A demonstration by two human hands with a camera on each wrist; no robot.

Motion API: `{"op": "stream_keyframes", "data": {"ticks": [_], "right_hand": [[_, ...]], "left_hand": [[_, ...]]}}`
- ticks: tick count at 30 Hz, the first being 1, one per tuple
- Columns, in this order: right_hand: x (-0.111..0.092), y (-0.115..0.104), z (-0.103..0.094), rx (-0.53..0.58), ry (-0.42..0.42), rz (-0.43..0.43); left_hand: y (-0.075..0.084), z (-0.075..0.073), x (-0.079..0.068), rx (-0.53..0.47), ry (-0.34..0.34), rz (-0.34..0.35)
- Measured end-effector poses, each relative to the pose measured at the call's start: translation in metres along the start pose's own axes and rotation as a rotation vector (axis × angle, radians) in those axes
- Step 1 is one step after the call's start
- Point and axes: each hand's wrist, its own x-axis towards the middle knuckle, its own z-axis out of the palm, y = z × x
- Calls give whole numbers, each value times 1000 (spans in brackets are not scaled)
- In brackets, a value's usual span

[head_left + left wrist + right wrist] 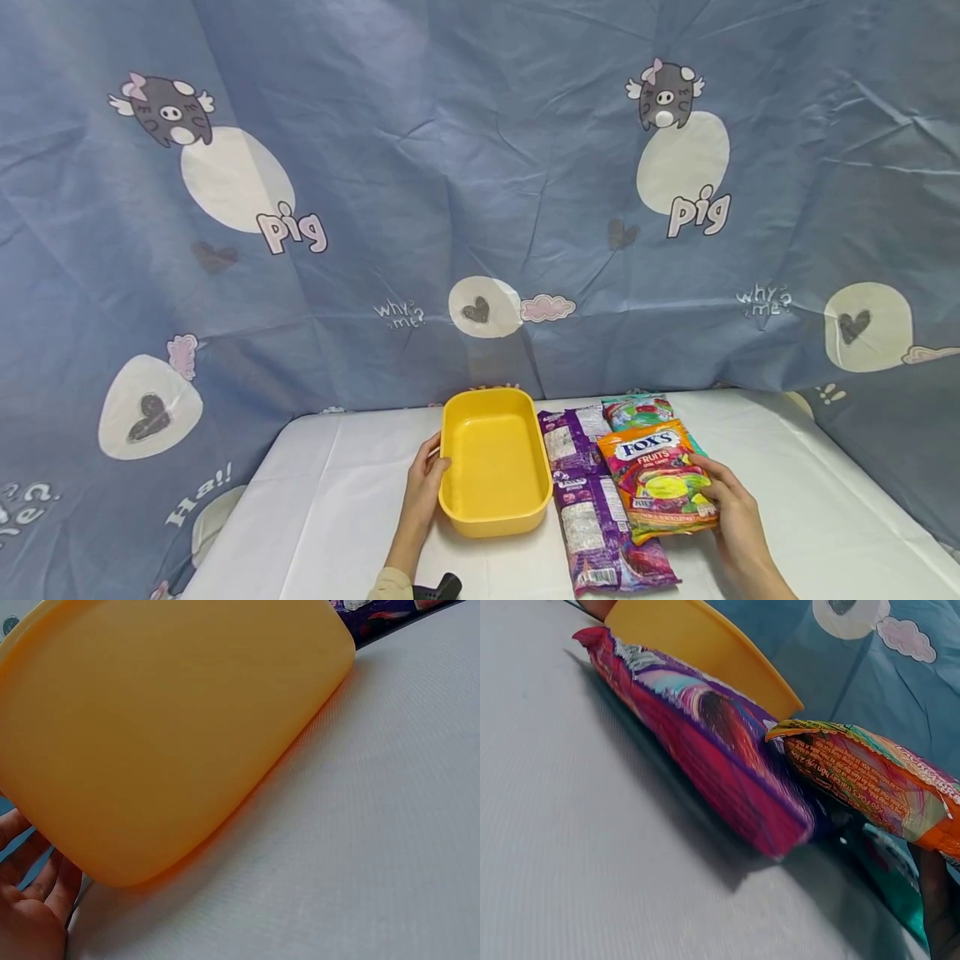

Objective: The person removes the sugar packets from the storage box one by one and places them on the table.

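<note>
A yellow plastic bin (495,527) stands on the white-covered table. My left hand (422,487) grips its left side, thumb at the rim; in the left wrist view that hand's fingers (56,881) show beside the bin's wall (172,750). My right hand (738,512) holds an orange Fox's Fruits candy bag (660,487) by its right edge. In the right wrist view this bag (870,780) is tilted and lifted, overlapping a purple candy bag (705,742). Two purple bags lie right of the bin, a far one (562,446) and a near one (592,542).
Behind the orange bag lies a teal candy bag (637,408), partly covered by it. A blue cloth (480,167) printed with pigs and hearts hangs along the table's back edge. The white tablecloth (315,508) stretches out to the left of the bin.
</note>
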Motion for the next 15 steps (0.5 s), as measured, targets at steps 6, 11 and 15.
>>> {"op": "stream_keyframes", "data": {"ticks": [6, 11, 15], "right_hand": [[1, 4, -11, -18, 24, 9], [2, 10, -18, -67, 54, 45], [3, 15, -25, -102, 76, 74]], "left_hand": [[-2, 0, 1, -22, -7, 5], [-15, 0, 8, -12, 9, 27], [-19, 0, 9, 4, 24, 60]]}}
